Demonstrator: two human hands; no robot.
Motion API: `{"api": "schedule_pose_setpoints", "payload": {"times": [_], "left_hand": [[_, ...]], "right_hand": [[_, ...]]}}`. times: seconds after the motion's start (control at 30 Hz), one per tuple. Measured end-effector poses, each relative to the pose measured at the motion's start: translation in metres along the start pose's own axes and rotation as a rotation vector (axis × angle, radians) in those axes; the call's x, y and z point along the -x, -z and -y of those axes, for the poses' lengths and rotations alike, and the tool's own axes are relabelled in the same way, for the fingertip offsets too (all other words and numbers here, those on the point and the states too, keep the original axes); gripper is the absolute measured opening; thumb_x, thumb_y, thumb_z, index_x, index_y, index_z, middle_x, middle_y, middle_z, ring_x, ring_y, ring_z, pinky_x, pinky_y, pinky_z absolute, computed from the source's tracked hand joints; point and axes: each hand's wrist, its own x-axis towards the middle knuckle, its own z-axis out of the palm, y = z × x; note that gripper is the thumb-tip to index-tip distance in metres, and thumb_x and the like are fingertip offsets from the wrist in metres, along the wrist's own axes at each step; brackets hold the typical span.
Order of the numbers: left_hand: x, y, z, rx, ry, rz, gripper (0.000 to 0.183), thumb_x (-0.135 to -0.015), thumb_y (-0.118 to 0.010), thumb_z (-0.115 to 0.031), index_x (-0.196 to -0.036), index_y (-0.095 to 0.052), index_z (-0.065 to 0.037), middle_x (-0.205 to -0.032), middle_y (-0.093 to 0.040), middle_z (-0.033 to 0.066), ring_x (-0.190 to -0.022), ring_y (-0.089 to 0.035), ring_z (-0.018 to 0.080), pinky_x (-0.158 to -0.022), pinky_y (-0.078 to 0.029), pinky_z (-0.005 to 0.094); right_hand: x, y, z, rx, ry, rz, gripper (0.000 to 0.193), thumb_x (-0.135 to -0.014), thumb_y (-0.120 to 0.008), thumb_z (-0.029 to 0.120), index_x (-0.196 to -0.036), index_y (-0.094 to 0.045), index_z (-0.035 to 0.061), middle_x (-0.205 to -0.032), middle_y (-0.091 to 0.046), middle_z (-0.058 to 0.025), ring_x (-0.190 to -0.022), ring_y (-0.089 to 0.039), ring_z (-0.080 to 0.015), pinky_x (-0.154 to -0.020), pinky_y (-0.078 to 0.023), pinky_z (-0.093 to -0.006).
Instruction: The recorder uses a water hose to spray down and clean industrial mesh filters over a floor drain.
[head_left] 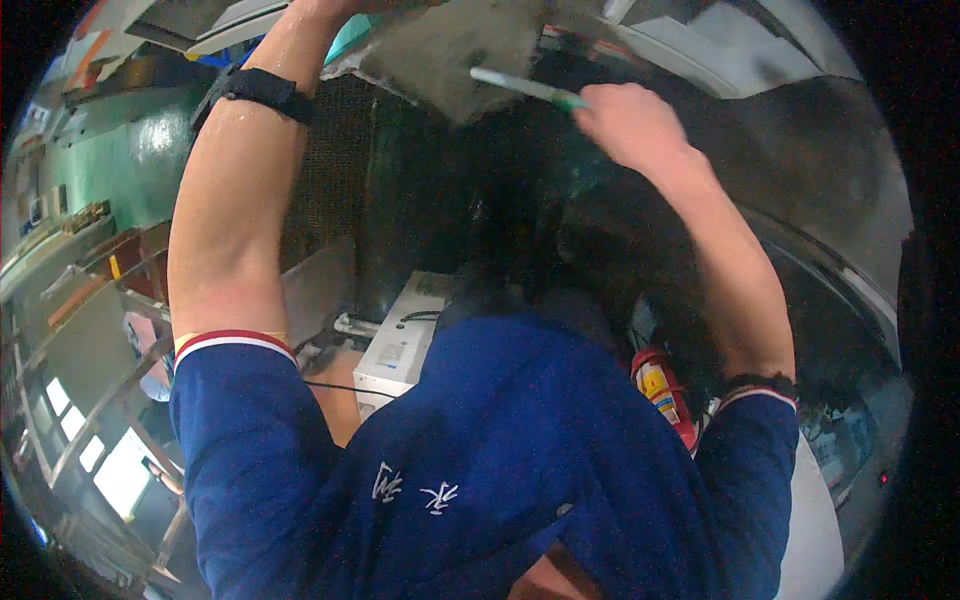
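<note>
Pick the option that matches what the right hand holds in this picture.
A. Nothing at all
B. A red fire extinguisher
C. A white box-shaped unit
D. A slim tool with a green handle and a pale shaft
D: the right hand is closed around a slim tool with a green handle and a pale shaft, whose end lies against a grey panel overhead.

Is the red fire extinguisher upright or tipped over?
Cannot tell for sure: the red fire extinguisher appears slanted in the head view, but the fisheye bends the scene and a blue sleeve hides its lower end.
</note>
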Motion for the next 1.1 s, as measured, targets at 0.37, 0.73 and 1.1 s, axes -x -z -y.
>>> {"api": "schedule_pose_setpoints", "payload": {"times": [0.37,0.73,1.1], "left_hand": [[0.004,0.005,-0.018,-0.071,0.158,0.088,0.090,-0.075,-0.078,-0.035,-0.145,-0.040,0.006,-0.132,-0.059,0.0260,-0.123,-0.057,0.0367,-0.103,-0.045,0.0431],[0.005,0.004,-0.029,-0.053,0.166,0.043,0.087,-0.075,-0.080,-0.031,-0.146,-0.042,0.002,-0.129,-0.061,0.0231,-0.120,-0.059,0.0350,-0.102,-0.046,0.0437],[0.000,0.001,-0.029,0.031,0.173,0.061,0.085,-0.074,-0.080,-0.028,-0.143,-0.044,0.005,-0.125,-0.062,0.0224,-0.118,-0.060,0.0327,-0.102,-0.047,0.0420]], "right_hand": [[0.101,0.094,-0.031,-0.119,0.055,-0.385,0.027,-0.096,-0.057,0.031,-0.096,-0.066,0.0056,-0.084,-0.068,-0.0216,-0.083,-0.067,-0.0436,-0.074,-0.054,-0.0535],[0.052,0.043,-0.058,-0.052,-0.033,-0.311,0.031,-0.094,-0.055,0.032,-0.093,-0.070,0.0047,-0.085,-0.070,-0.0230,-0.084,-0.069,-0.0440,-0.079,-0.056,-0.0544],[-0.021,-0.006,-0.037,-0.067,-0.038,-0.089,0.029,-0.091,-0.055,0.025,-0.098,-0.075,0.0047,-0.097,-0.073,-0.0224,-0.092,-0.071,-0.0408,-0.083,-0.057,-0.0535]]}}
